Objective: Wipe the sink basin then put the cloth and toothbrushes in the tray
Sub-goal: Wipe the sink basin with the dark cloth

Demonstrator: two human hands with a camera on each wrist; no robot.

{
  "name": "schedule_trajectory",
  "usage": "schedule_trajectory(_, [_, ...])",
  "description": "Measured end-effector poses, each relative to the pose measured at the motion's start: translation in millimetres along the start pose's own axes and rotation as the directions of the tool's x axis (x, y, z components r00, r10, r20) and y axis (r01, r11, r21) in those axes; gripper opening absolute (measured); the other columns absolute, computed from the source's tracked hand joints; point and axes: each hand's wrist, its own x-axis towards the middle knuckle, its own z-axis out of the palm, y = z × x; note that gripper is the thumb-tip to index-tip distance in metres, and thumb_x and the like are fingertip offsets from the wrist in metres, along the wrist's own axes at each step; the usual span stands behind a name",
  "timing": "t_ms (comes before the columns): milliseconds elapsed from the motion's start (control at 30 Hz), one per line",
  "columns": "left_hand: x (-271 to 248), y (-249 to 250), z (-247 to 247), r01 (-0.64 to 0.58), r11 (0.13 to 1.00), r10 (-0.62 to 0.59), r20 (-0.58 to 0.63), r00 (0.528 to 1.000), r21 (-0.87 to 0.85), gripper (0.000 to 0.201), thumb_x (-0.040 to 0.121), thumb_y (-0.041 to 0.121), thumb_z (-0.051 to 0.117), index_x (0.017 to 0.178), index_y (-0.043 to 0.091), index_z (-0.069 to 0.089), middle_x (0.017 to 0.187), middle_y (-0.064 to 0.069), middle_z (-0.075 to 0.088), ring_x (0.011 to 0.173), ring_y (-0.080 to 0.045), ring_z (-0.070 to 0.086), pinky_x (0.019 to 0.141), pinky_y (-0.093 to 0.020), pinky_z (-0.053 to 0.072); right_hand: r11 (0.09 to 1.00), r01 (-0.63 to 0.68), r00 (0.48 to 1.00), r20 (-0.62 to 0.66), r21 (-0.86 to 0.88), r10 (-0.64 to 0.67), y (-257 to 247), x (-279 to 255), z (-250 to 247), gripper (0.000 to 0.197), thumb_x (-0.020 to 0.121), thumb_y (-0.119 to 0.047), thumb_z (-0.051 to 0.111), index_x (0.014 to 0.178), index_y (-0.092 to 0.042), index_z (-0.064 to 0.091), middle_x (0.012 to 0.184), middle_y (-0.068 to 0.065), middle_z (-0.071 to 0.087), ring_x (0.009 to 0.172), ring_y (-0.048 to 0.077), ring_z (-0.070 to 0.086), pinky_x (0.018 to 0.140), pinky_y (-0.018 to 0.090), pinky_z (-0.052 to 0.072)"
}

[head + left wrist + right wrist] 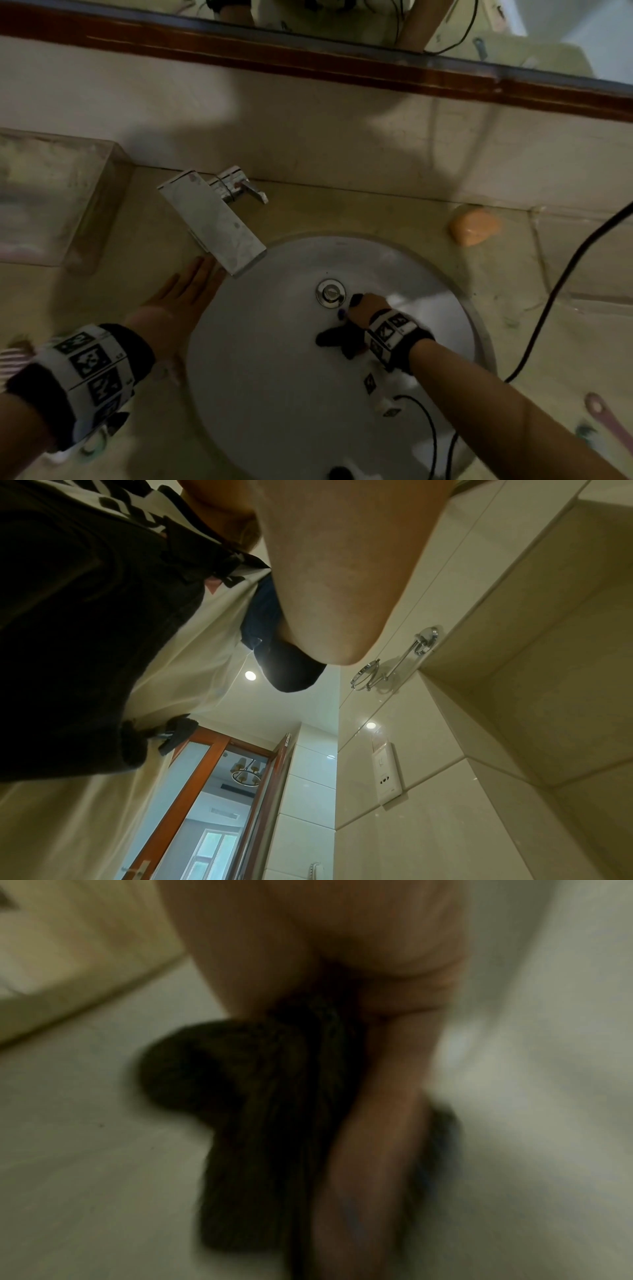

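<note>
My right hand (363, 308) is down in the white round sink basin (260, 359), gripping a dark cloth (337, 337) and pressing it on the basin floor just right of the chrome drain (330, 292). The blurred right wrist view shows the dark cloth (260, 1110) bunched under my fingers (373, 1150) against the white basin (85, 1164). My left hand (181, 301) lies flat, fingers straight, on the beige counter at the basin's left rim, below the chrome tap (214, 219). A clear tray (51, 198) stands at the far left. A pink toothbrush (609, 421) lies at the right edge.
An orange soap bar (474, 226) sits on the counter (376, 212) at the back right. A black cable (561, 284) runs across the right side of the counter. A wood-framed mirror (308, 51) lines the wall behind. The left wrist view looks up at tiled wall and ceiling.
</note>
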Motion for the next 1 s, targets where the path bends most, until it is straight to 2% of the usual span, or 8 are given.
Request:
schedule_trajectory(167, [-2.0, 0.9, -2.0, 0.000, 1.000, 0.001, 0.014, 1.000, -0.012, 0.143, 0.059, 0.063, 0.074, 0.105, 0.010, -0.049, 0.124, -0.006, -0.049, 0.123, -0.019, -0.039, 0.121, -0.041, -0.008, 0.969, -0.085, 0.995, 0.038, -0.230, 0.096, 35.8, -13.6, -11.4, 0.038, 0.095, -0.024, 0.047, 0.128, -0.005, 0.052, 0.121, 0.011, 0.056, 0.109, 0.028, 0.057, 0.099, 0.034, 0.047])
schedule_trajectory(467, [-0.6, 1.6, -2.7, 0.018, 1.000, -0.016, 0.042, 0.999, -0.025, 0.138, 0.062, 0.059, 0.075, 0.111, 0.003, -0.042, 0.141, -0.006, -0.041, 0.144, -0.030, -0.026, 0.120, -0.039, -0.010, 0.994, -0.110, 0.994, -0.007, 0.017, 0.110, 10.3, 26.4, -0.3, 0.042, 0.092, -0.031, 0.055, 0.126, -0.006, 0.053, 0.135, 0.013, 0.053, 0.125, 0.028, 0.051, 0.105, 0.033, 0.042])
schedule_trajectory(600, [3.1, -0.7, 0.7, 0.016, 0.998, -0.014, 0.027, 1.000, -0.056, 0.140, 0.061, 0.060, 0.075, 0.111, -0.003, -0.039, 0.136, -0.001, -0.040, 0.127, -0.016, -0.034, 0.118, -0.036, -0.012, 0.996, -0.046, 0.998, -0.035, 0.082, 0.049, -6.0, 41.8, 2.4, 0.039, 0.090, -0.028, 0.058, 0.121, -0.004, 0.055, 0.129, 0.015, 0.056, 0.118, 0.031, 0.054, 0.097, 0.034, 0.045])
schedule_trajectory(667, [2.5, -1.0, 1.1, 0.012, 0.998, -0.012, 0.007, 1.000, -0.060, 0.136, 0.065, 0.058, 0.074, 0.113, -0.001, -0.039, 0.139, -0.004, -0.040, 0.124, -0.015, -0.033, 0.115, -0.033, -0.014, 0.995, 0.022, 0.998, -0.055, 0.100, -0.017, -14.1, 47.0, -0.6, 0.028, 0.093, -0.025, 0.054, 0.114, -0.007, 0.057, 0.113, 0.012, 0.061, 0.109, 0.032, 0.058, 0.091, 0.034, 0.046])
schedule_trajectory(733, [-0.1, 0.5, -0.9, 0.020, 0.999, -0.019, 0.017, 1.000, -0.033, 0.133, 0.067, 0.058, 0.072, 0.114, 0.002, -0.040, 0.146, -0.007, -0.037, 0.133, -0.020, -0.034, 0.117, -0.035, -0.014, 0.992, 0.109, 0.990, -0.095, 0.069, -0.103, -19.2, 48.4, -6.8, 0.011, 0.094, -0.022, 0.052, 0.092, -0.011, 0.053, 0.078, 0.002, 0.052, 0.085, 0.027, 0.055, 0.081, 0.032, 0.044])
schedule_trajectory(833, [-2.7, 2.7, -4.1, 0.028, 1.000, -0.029, 0.033, 0.999, 0.011, 0.133, 0.070, 0.062, 0.068, 0.119, 0.003, -0.041, 0.156, -0.014, -0.026, 0.146, -0.030, -0.022, 0.120, -0.038, -0.010, 0.986, 0.167, 0.986, -0.015, 0.008, -0.167, -16.4, 48.5, -21.3, 0.027, 0.092, -0.025, 0.055, 0.071, -0.013, 0.045, 0.063, -0.001, 0.037, 0.059, 0.017, 0.042, 0.072, 0.029, 0.039])
schedule_trajectory(933, [-4.9, 4.0, -8.1, 0.034, 0.999, -0.034, 0.042, 0.999, 0.019, 0.141, 0.067, 0.063, 0.070, 0.139, 0.000, -0.033, 0.153, -0.008, -0.030, 0.146, -0.032, -0.021, 0.120, -0.039, -0.010, 0.952, 0.264, 0.922, 0.330, -0.152, -0.203, -6.2, 36.4, -36.2, 0.026, 0.085, -0.036, 0.064, 0.101, -0.016, 0.058, 0.095, 0.004, 0.059, 0.096, 0.026, 0.059, 0.092, 0.039, 0.049])
schedule_trajectory(1000, [-6.7, 5.3, -9.2, 0.026, 1.000, -0.026, 0.036, 0.999, 0.015, 0.142, 0.066, 0.061, 0.071, 0.135, -0.002, -0.036, 0.148, -0.007, -0.035, 0.145, -0.032, -0.023, 0.120, -0.038, -0.010, 0.894, 0.348, 0.845, 0.507, -0.283, -0.168, 0.1, 28.3, -32.6, 0.061, 0.080, -0.040, 0.069, 0.134, -0.022, 0.047, 0.130, 0.001, 0.054, 0.121, 0.024, 0.052, 0.105, 0.044, 0.043])
